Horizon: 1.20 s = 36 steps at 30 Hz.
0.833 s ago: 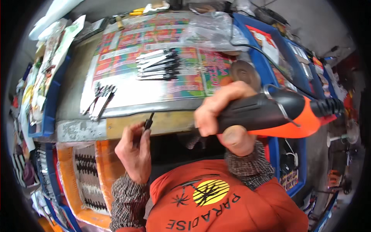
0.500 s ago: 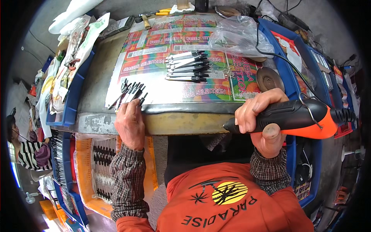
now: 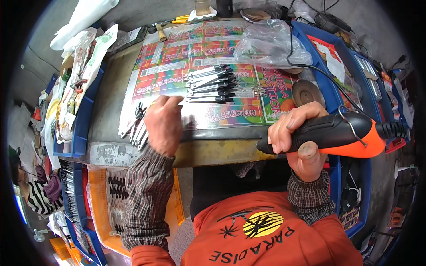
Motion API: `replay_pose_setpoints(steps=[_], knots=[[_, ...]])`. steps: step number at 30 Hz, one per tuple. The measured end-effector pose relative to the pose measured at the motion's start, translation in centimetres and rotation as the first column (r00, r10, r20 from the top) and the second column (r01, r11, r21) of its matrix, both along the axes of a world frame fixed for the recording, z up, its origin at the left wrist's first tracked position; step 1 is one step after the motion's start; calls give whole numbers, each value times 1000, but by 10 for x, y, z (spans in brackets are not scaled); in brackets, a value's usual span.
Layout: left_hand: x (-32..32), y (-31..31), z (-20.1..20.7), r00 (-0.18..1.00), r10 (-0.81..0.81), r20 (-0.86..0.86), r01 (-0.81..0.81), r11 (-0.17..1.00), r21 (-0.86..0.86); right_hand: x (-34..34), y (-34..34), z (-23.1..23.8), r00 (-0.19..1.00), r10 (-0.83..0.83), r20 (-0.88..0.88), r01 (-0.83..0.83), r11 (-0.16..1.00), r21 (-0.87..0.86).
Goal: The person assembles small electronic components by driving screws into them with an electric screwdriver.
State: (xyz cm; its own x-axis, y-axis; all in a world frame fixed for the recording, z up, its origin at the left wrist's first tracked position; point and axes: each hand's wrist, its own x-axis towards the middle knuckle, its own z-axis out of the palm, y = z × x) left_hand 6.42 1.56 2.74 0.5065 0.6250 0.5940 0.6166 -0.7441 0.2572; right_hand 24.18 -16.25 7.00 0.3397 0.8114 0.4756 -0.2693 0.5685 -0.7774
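My right hand (image 3: 293, 137) grips a black and orange electric screwdriver (image 3: 341, 133), its narrow tip pointing left beside the bench edge. A wire hanging hook and a dark cord are on the tool. Over the front left of the bench, my left hand (image 3: 163, 126) has its fingers curled in; what they hold, if anything, is hidden. Partly covered by that hand and just left of it lies a loose pile of slim white and black pen-like sticks (image 3: 137, 128). Farther back, several more pen-like sticks (image 3: 211, 84) lie in a stack, black ends to the right.
A printed colourful sheet (image 3: 239, 113) covers the bench top. Clear plastic bags (image 3: 270, 44) and a round brown disc (image 3: 307, 95) lie at the right. Blue bins (image 3: 82, 119) flank the bench. Below the bench's left front stands an orange crate (image 3: 100, 213). Another person (image 3: 42, 195) is far left.
My left hand has moved up and right from the front edge, over the right side of the loose pile. My right hand still holds the screwdriver in nearly the same place.
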Motion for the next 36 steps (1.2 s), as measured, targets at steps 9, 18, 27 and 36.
replay_pose_setpoints(steps=[9,18,27,36], knots=[[83,34,-4,988,-126,-94,132,989,61,8,2,1,991,-125,53,127,992,-20],[103,40,-18,981,-112,-159,126,989,78,17,4,-3,983,-184,19,185,981,-55],[85,25,3,962,-195,191,180,979,96,19,25,-15,964,-263,39,263,965,6],[54,-2,11,887,-214,410,322,922,-215,19,38,-25,955,-279,97,276,960,49]])
